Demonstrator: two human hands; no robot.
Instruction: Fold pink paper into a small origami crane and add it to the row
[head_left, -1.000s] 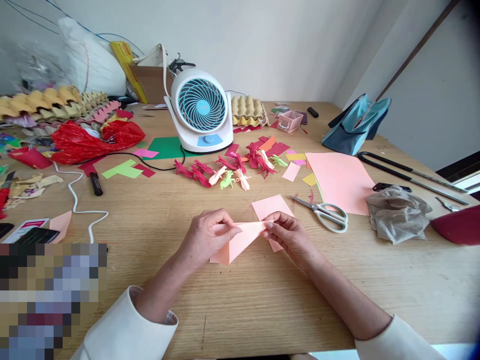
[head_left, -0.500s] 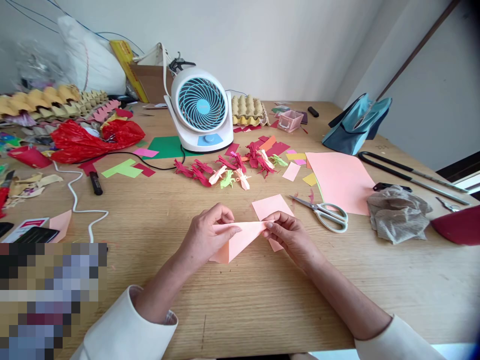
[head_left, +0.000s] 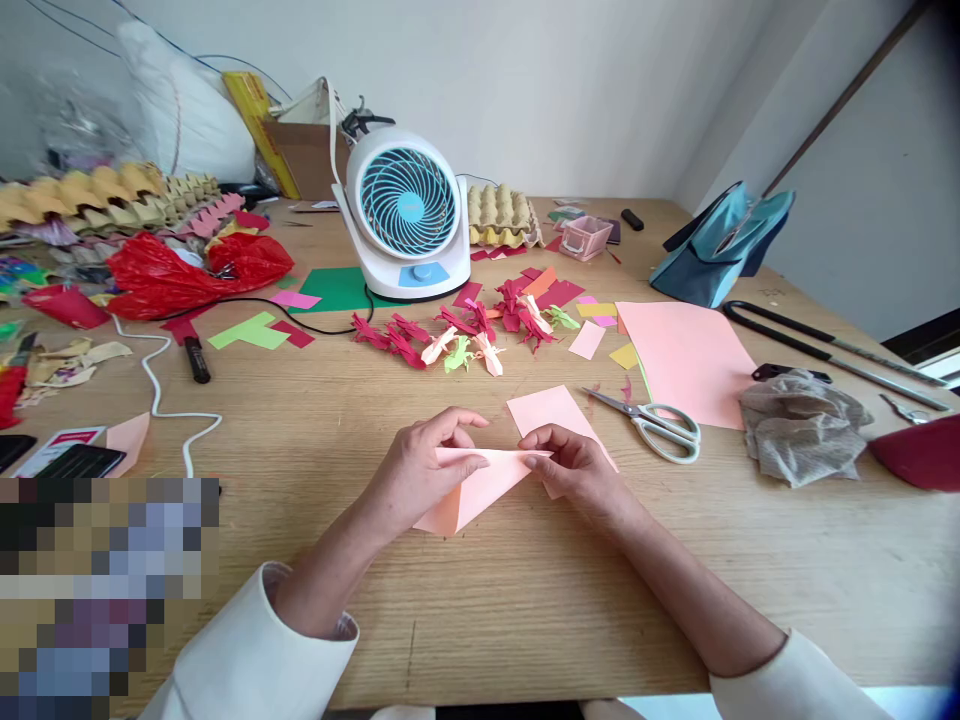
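A folded pink paper point(head_left: 487, 488) is held between both hands above the wooden table. My left hand point(head_left: 431, 458) pinches its left part, with the thumb along the front near the top edge. At the paper's right corner, my right hand point(head_left: 571, 462) grips it between thumb and fingers. Another pink sheet point(head_left: 555, 410) lies on the table behind, partly covered by my right hand. White-handled scissors point(head_left: 660, 430) rest to the right of that sheet, blades pointing left.
A white fan point(head_left: 412, 215) stands at the back. Folded red, green and pink paper figures point(head_left: 457, 340) lie in front of it. A large pink sheet point(head_left: 686, 360), crumpled grey cloth point(head_left: 802, 425) and blue bag point(head_left: 716, 250) are on the right; a red plastic bag point(head_left: 169, 275) is left.
The view has shifted slightly. My right fingers have changed their hold at the paper's right corner, which now sticks out past the thumb. My left fingers have straightened a little.
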